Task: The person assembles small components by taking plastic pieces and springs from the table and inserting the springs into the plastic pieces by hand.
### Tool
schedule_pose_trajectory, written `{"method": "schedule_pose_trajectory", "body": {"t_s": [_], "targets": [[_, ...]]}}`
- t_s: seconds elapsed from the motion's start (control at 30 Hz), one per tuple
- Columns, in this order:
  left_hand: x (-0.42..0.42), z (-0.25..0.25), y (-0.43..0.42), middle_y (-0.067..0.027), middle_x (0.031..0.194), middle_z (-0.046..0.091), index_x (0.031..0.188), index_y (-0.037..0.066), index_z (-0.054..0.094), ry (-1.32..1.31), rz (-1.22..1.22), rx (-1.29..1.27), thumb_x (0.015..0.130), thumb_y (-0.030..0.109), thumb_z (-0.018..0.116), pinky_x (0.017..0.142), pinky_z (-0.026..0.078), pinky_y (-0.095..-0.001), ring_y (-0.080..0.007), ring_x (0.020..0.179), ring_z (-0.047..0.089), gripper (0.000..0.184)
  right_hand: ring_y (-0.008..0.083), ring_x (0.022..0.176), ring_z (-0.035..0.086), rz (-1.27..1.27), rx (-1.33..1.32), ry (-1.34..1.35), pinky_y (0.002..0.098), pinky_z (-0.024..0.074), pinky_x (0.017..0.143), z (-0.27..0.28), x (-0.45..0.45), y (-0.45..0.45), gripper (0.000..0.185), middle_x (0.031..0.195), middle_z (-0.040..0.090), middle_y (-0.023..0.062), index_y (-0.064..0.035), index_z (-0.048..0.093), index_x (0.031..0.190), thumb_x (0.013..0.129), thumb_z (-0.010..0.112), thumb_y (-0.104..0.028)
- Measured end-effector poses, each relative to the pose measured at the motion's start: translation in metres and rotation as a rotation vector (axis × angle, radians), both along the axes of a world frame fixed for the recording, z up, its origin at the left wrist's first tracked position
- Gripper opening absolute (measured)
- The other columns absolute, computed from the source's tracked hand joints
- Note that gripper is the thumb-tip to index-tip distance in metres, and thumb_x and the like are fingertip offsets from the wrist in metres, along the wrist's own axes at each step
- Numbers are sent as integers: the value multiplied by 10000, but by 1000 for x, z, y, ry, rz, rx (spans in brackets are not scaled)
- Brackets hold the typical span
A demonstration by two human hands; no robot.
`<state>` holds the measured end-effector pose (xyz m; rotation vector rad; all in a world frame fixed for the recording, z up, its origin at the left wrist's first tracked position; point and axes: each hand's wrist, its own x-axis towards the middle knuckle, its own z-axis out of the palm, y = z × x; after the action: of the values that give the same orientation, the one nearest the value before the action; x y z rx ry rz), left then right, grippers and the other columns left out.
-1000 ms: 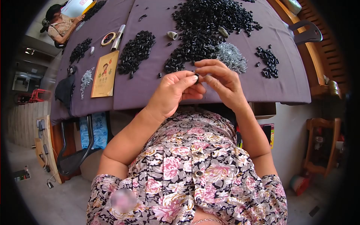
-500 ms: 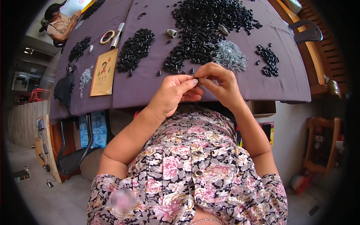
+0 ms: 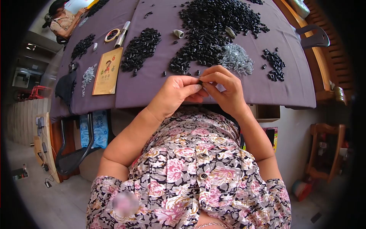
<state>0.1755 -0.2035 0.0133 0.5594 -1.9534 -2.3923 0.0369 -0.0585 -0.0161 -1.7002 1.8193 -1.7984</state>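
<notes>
Left hand pinches a small black piece; right hand clamps it too.

I log an illustrated booklet lying flat near a tape roll, a blue patterned item by a black chair, a wooden chair far right, another person upper left.

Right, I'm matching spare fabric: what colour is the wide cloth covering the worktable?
The wide fabric cloth is greyish purple, best seen in the head view.
</notes>
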Motion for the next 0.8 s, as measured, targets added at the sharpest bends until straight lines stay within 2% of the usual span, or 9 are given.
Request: {"method": "schedule_pose_trajectory", "body": {"t_s": [0.1,0.2,0.3,0.4,0.5,0.6,0.7,0.8], "targets": [[-2,1,-1,-102,1019,735,1169,-37,680,31,-23,-79,1018,142,601,810,581,-260,-131,850,701,247,163,843,667,-4,4,-6,271,538,711,0,-1,-1,113,995,675,95,3,682,935,843,702,67],[-1,-2,0,-92,994,736,1150,-35,690,58,-16,-134,1018,135,593,788,573,-248,-117,827,692,236,262,831,676,-90,-42,123,340,555,693,-3,2,-4,124,939,669,103,-14,677,900,805,707,60],[-4,-6,-2,-79,956,739,1125,-32,702,67,8,-118,1019,111,571,765,570,-240,-106,815,693,221,288,821,662,-126,-61,211,354,549,693,0,2,-7,125,914,665,103,-21,667,872,790,710,62],[-5,-9,-3,-82,949,738,1109,-34,702,61,28,-74,1007,102,568,767,569,-246,-113,810,693,216,264,837,673,-97,-46,209,352,549,692,-3,-1,-7,120,940,667,97,-22,685,901,806,714,45],[-5,-13,-5,-93,972,732,1114,-32,694,56,51,-43,992,104,559,785,570,-263,-133,841,696,227,189,853,657,-1,-1,20,294,535,709,-3,3,-6,178,999,666,92,10,690,952,799,703,100],[-5,-15,-7,-106,1033,719,1142,-28,677,26,115,38,979,108,548,816,575,-303,-168,905,697,248,224,894,685,51,85,-49,342,558,707,0,0,-3,207,1052,666,92,-42,711,1047,844,715,2],[-4,-10,1,-108,1054,711,1123,-14,676,4,198,178,973,105,542,823,582,-325,-186,936,694,234,246,900,687,-22,131,-33,354,563,733,13,12,-3,264,1076,668,105,-41,693,1104,843,721,-20],[-8,-15,4,-93,1040,701,1081,9,679,-5,206,311,968,110,538,827,583,-348,-193,933,688,207,283,908,685,-35,125,80,379,564,757,-4,12,-9,338,1088,667,122,-35,671,1159,828,737,-57]]}}
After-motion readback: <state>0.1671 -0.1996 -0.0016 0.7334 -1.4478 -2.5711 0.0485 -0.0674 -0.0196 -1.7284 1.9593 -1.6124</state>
